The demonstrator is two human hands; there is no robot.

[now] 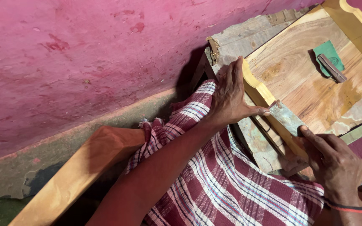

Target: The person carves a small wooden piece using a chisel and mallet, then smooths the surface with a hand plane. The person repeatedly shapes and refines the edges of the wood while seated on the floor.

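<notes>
Both hands on the wooden tray [302, 67] — left hand [230, 98] pressing its scalloped rim [261, 93], right hand [334, 161] gripping a flat metal scraper [285, 117] against that rim. Rim looks partly smoothed; green pad [328, 54] and small block [332, 68] lie unused inside — judging mid-job.

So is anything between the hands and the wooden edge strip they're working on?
Nothing visible. The left hand rests directly on the scalloped edge strip, and the right hand presses a flat metal scraper against the same strip.
</notes>
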